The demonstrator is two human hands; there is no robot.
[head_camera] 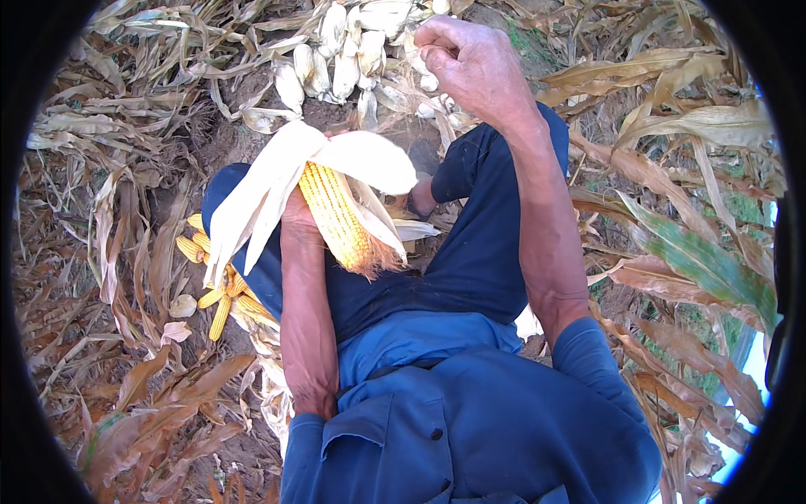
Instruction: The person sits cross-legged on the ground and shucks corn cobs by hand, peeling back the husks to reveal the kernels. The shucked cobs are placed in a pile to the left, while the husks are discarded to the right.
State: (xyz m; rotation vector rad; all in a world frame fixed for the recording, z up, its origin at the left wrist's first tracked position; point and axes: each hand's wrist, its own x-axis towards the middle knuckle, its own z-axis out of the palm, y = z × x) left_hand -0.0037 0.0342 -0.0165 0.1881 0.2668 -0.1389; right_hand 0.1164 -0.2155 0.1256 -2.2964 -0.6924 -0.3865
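Note:
My left hand [298, 213] is around the base of a yellow corn ear [334, 211] over my lap. Pale husk leaves [264, 183] are peeled back from the ear and hide most of the fingers. Its tip points down toward my waist, with a tuft of brown silk [383, 257] on it. Raised above my right knee, my right hand [475, 69] has its fingers curled in against the thumb, and I see nothing held in it. The right hand is apart from the ear.
Several unpeeled ears in pale husks [343, 60] lie in a pile ahead of my feet. Bare yellow ears [220, 296] lie on the soil beside my left leg. Dry corn stalks and leaves [107, 189] cover the ground on both sides. A partly green leaf [711, 268] leans in at right.

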